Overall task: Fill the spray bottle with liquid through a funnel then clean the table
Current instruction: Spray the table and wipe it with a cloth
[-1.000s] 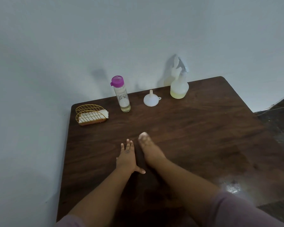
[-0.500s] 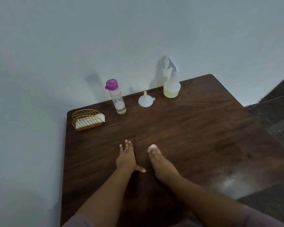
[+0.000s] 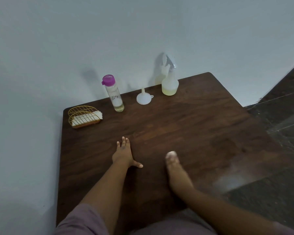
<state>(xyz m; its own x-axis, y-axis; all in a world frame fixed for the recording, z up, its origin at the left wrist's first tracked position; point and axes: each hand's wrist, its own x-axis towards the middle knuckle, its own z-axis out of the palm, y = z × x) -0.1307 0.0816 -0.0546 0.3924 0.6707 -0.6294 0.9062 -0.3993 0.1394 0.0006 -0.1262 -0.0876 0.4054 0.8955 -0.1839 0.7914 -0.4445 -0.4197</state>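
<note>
Table (image 3: 202,133) bears flat left hand (image 3: 123,154); right hand (image 3: 174,168) blurred.

No legible text in frame.
Only candidate: a faint pale print on the clear purple-capped bottle (image 3: 114,95) at the back of the counter (image 3: 185,133), too blurred to read. Nothing else carries a visible label, brand, number or sign.

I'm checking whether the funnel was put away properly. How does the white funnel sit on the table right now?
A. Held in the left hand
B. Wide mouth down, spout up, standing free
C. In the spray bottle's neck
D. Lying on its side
B: the funnel stands mouth-down on the table, spout up, between the purple-capped bottle and the spray bottle, touching neither.
</note>
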